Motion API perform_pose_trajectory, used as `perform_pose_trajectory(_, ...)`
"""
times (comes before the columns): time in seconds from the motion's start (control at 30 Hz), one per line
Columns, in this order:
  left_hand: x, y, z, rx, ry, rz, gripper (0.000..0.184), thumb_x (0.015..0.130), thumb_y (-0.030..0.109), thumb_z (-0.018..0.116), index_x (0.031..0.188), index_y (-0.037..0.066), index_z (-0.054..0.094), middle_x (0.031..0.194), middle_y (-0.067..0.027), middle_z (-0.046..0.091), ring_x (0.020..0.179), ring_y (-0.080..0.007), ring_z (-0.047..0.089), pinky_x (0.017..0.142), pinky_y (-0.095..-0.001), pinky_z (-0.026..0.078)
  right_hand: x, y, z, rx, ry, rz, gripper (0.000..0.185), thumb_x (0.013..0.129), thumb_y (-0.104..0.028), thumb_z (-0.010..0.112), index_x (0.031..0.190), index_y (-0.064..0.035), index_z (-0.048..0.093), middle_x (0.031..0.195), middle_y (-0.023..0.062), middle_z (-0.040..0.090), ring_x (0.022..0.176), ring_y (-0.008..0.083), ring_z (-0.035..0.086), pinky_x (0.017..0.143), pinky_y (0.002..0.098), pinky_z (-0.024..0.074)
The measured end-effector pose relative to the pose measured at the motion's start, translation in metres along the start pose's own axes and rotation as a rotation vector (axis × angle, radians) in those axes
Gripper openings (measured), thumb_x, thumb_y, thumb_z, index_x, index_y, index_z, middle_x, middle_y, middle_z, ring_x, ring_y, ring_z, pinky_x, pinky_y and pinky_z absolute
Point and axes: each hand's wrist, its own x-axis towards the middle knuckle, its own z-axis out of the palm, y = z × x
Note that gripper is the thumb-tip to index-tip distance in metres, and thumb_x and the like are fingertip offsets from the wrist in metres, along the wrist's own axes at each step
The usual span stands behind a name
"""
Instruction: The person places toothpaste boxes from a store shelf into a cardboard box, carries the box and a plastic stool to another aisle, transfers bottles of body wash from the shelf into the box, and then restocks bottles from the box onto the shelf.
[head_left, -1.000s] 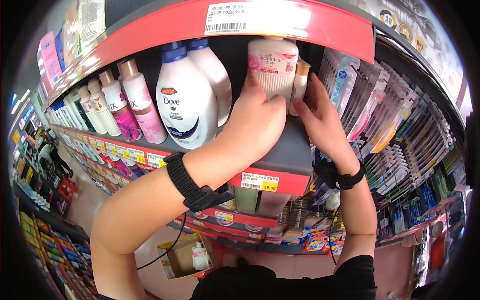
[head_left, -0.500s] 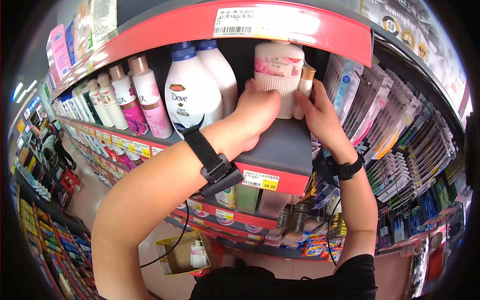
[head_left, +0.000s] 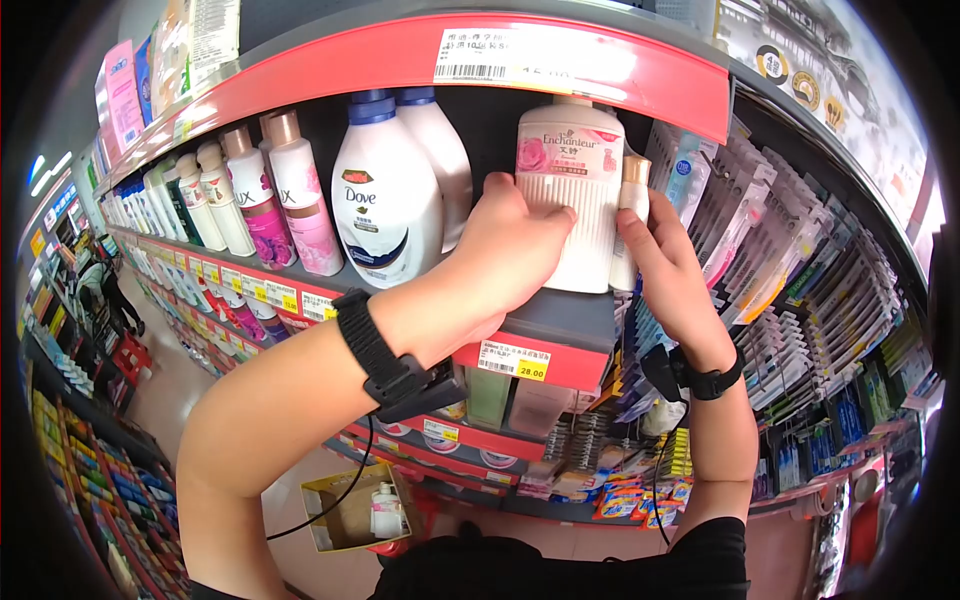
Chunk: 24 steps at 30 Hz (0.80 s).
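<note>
Around the pink-labelled, ribbed white plastic bottle point(head_left: 592, 235), the left hand point(head_left: 512, 242) grips its left side, the right hand point(head_left: 672, 268) the slim gold-capped white bottle point(head_left: 623, 262) alongside, apparently keeping both together.

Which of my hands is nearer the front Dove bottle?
Left. Your left hand is to the right of the front Dove bottle, thumb against the Enchanteur bottle; your right hand is farther off, beyond the Enchanteur bottle, at the small gold-capped bottle.
</note>
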Motion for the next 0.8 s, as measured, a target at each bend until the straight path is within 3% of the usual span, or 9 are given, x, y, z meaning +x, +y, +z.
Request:
perform_pose_trajectory(0.17,-0.020,-0.014,-0.004,0.009,-0.006,0.174,0.044,0.096,0.017,0.061,0.127,-0.007,0.043,0.116,-0.0139,0.060,0.105,-0.0172,0.060,0.088,-0.0302,0.050,-0.014,-0.024,-0.001,0.244,-0.046,0.107,0.043,0.103,-0.027,0.051,0.130,0.0057,0.049,0.108,0.0087,0.063,0.098,0.0110,0.057,0.085,0.0254,0.0457)
perform_pose_trajectory(0.3,-0.049,-0.015,-0.011,-0.034,-0.058,0.314,0.044,0.097,0.017,0.060,0.128,-0.007,0.040,0.117,-0.0129,0.059,0.105,-0.0144,0.059,0.089,-0.0291,0.050,-0.034,-0.040,0.001,0.328,-0.065,0.103,0.039,0.102,-0.023,0.052,0.131,0.0041,0.049,0.114,0.0080,0.062,0.101,0.0109,0.057,0.087,0.0254,0.0461)
perform_pose_trajectory(0.5,-0.098,-0.032,-0.025,-0.098,-0.065,0.366,0.053,0.092,0.005,0.065,0.133,-0.004,0.032,0.124,-0.0144,0.053,0.115,-0.0174,0.055,0.096,-0.0330,0.047,-0.075,-0.055,0.005,0.358,-0.196,0.115,0.049,0.096,-0.011,0.059,0.139,0.0010,0.040,0.128,0.0100,0.055,0.118,0.0157,0.051,0.102,0.0321,0.0396)
perform_pose_trajectory(0.6,-0.123,-0.043,-0.036,-0.073,-0.098,0.443,0.067,0.086,-0.001,0.069,0.139,-0.001,0.027,0.129,-0.0144,0.047,0.121,-0.0220,0.052,0.100,-0.0381,0.045,-0.097,-0.064,0.015,0.365,-0.222,0.097,0.056,0.092,-0.010,0.063,0.140,0.0019,0.037,0.132,0.0113,0.052,0.120,0.0177,0.048,0.103,0.0335,0.0377)
perform_pose_trajectory(0.77,-0.151,-0.069,-0.056,-0.060,-0.068,0.418,0.075,0.084,-0.002,0.071,0.141,-0.001,0.023,0.132,-0.0149,0.046,0.125,-0.0228,0.050,0.104,-0.0387,0.042,-0.117,-0.055,0.036,0.359,-0.314,0.058,0.064,0.087,-0.010,0.069,0.140,0.0026,0.034,0.134,0.0130,0.048,0.122,0.0186,0.046,0.104,0.0349,0.0348)
perform_pose_trajectory(0.8,-0.155,-0.075,-0.059,-0.084,-0.029,0.452,0.072,0.085,0.003,0.073,0.139,-0.001,0.025,0.129,-0.0149,0.047,0.119,-0.0211,0.052,0.098,-0.0366,0.045,-0.119,-0.052,0.041,0.362,-0.346,0.059,0.065,0.087,-0.008,0.069,0.140,0.0023,0.033,0.134,0.0135,0.048,0.123,0.0188,0.045,0.105,0.0356,0.0346)
